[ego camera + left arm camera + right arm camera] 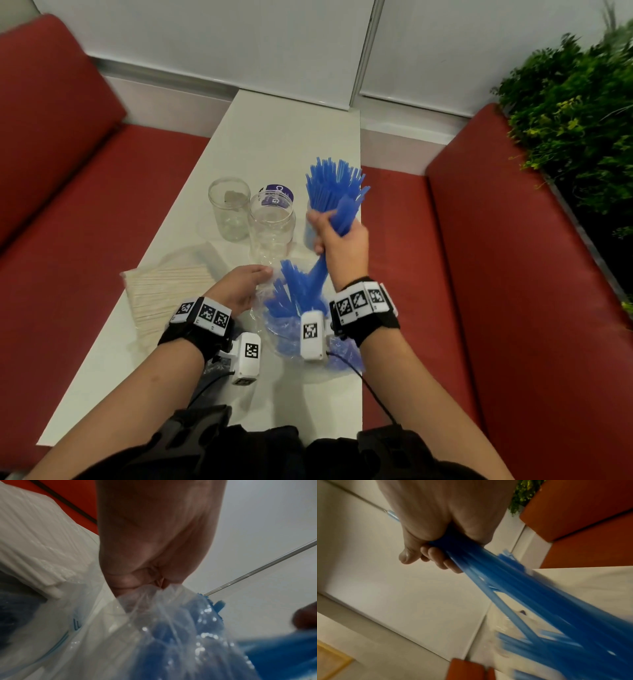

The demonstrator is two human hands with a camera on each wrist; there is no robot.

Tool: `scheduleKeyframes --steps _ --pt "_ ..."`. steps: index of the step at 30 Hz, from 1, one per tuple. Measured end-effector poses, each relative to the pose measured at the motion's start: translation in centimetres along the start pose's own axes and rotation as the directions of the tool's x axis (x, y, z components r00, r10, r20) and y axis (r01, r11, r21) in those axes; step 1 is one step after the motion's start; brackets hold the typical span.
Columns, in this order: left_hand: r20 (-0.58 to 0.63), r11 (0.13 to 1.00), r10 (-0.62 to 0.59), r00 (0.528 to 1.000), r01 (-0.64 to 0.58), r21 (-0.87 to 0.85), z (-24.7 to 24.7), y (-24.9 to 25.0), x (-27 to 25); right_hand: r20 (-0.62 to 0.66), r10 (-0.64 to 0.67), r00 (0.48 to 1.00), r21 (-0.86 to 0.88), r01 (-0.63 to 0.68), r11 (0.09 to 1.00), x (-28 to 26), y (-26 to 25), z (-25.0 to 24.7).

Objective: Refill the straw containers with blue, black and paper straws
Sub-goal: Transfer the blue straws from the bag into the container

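My right hand (337,236) grips a thick bunch of blue straws (334,195) around its middle and holds it up over the right side of the white table (274,137); the fist (436,550) closes round the bundle (530,601). Behind the bunch stands a container (310,229) with blue straws in it, mostly hidden. My left hand (245,284) pinches the mouth of the clear plastic bag (291,329), which holds more blue straws (294,291); the pinch (145,585) gathers the film (154,628). Two clear containers (229,209) (272,226) stand in the middle of the table.
A wrapped pack of paper straws (164,294) lies at the table's left edge, also seen beside my left hand (34,547). A purple-labelled lid (279,195) sits behind the containers. Red bench seats (479,274) flank the table; a green plant (575,102) is at the right.
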State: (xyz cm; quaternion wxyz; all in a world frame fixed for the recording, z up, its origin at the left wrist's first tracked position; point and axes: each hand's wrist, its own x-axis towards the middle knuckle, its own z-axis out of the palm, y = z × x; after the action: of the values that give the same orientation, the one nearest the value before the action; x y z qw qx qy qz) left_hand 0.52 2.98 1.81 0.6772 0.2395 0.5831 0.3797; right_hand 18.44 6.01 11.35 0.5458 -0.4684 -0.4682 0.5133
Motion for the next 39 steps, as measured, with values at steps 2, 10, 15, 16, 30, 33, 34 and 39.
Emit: scheduleKeyframes --steps 2,10,15,16,30,33,34,39 --pt "-0.016 1.0 -0.01 1.0 0.01 -0.003 0.1 -0.2 0.1 -0.014 -0.099 0.995 0.117 0.1 0.988 0.9 -3.2 0.7" --pt "0.037 0.999 -0.041 0.998 0.04 0.018 0.9 1.0 0.0 0.025 -0.109 0.994 0.208 0.102 0.973 -0.7 -3.6 3.2" --pt "0.025 0.998 -0.062 0.998 0.062 0.022 0.7 0.9 0.0 0.029 -0.007 1.0 0.158 0.003 0.987 -1.7 -2.1 3.3" --pt "0.013 0.998 -0.062 0.998 0.061 0.024 0.6 0.8 0.0 0.023 -0.009 1.0 0.165 0.005 0.986 -1.6 -2.4 3.3" --pt "-0.048 1.0 -0.012 0.999 0.013 0.018 0.9 0.6 0.1 0.104 -0.014 0.994 0.234 -0.011 0.972 -1.7 -1.9 4.4" --pt "-0.028 0.999 -0.025 0.999 0.026 0.03 0.9 0.7 -0.1 0.085 -0.003 0.996 0.264 -0.019 0.964 -0.7 -2.8 3.6" --pt "-0.008 0.999 -0.026 1.0 0.026 0.029 0.9 0.8 -0.1 0.074 0.006 0.997 0.29 -0.028 0.957 -0.2 -3.3 3.2" --pt "-0.001 0.997 -0.032 0.999 0.032 0.072 1.3 0.9 -0.3 0.059 0.028 0.998 0.357 -0.047 0.933 0.9 -4.1 3.0"
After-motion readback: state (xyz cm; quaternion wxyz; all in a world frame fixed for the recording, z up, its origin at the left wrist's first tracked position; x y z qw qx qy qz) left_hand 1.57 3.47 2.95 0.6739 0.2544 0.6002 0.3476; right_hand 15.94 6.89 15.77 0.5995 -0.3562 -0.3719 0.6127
